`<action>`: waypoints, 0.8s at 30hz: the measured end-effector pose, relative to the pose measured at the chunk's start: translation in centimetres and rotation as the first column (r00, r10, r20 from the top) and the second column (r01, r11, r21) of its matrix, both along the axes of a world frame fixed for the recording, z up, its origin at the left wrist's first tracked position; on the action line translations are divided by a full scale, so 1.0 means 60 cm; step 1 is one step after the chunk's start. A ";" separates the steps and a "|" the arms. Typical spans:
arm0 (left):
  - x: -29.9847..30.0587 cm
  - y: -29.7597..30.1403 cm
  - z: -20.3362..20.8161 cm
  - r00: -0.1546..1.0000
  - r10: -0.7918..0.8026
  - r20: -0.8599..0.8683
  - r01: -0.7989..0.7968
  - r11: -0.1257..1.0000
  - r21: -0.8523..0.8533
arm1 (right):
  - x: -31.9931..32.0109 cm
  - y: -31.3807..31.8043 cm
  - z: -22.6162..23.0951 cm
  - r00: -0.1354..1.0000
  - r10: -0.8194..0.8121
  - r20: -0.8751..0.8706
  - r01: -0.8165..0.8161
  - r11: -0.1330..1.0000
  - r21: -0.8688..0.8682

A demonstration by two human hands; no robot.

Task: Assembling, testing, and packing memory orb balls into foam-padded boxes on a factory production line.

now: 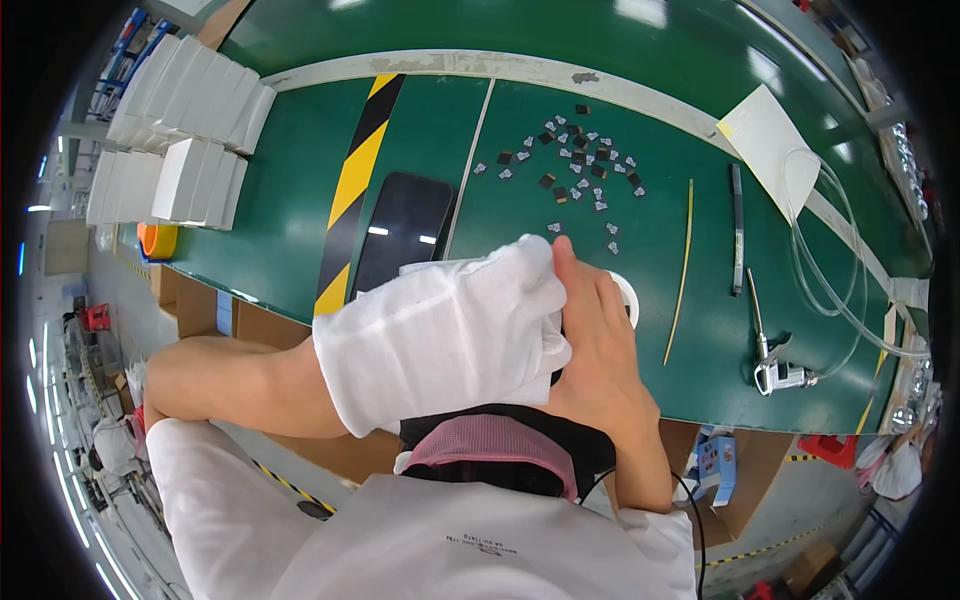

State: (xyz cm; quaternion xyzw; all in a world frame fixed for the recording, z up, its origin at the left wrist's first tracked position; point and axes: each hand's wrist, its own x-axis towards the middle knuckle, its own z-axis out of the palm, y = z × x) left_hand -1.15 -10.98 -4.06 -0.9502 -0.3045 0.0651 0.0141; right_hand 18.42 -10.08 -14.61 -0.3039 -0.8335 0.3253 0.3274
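Observation:
White cloth [445, 335] wraps loosely round my left forearm and covers my left hand [525, 300], so its fingers are hidden. Against the right end of the cloth lies my right hand [603, 350], bare, its fingers close together and pointing away from me. A bit of something dark [556, 377] peeks out between the two hands; what it is I cannot make out. Partly behind my right fingers is a white ring-shaped thing [627, 299]. Beyond the hands, many small black and grey memory cards [578, 155] are scattered on the green bench [530, 110].
A black phone [405, 220] lies left of centre, beside yellow-black tape [358, 170]. White boxes [185, 110] are stacked far left. To the right are a thin yellow strip [680, 270], a dark strip [738, 230], an air gun [783, 375] with clear hose [855, 260], and a white sheet [768, 145].

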 end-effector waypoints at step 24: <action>-0.028 -0.089 -0.052 0.737 0.498 0.457 -0.515 0.852 -0.096 | 0.138 -0.036 0.039 0.984 0.092 -0.152 -0.108 0.989 -0.105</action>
